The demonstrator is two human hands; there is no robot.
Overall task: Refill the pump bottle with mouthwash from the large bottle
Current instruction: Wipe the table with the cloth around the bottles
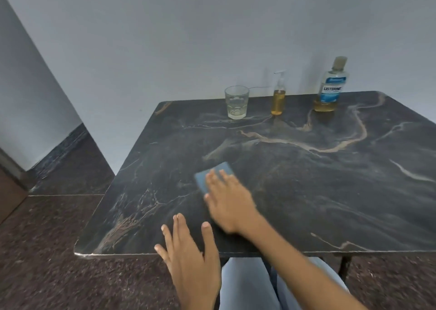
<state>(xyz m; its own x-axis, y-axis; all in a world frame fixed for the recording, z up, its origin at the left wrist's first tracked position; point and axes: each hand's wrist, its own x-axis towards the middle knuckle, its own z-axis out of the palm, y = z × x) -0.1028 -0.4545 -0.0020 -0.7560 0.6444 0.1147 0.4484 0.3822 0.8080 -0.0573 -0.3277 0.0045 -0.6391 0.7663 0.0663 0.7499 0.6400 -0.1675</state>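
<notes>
Far beyond both hands at the table's (pixel 330 191) back edge, upright – pump bottle (pixel 278 97) ahead, large bottle (pixel 331 85) right of it, nearer the right hand (pixel 230 203), flat on a blue cloth (pixel 213 175); left hand (pixel 188 250) open, empty.

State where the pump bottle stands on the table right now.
In the head view, the pump bottle stands upright at the table's far edge by the wall, between the glass on its left and the large bottle on its right.
</notes>
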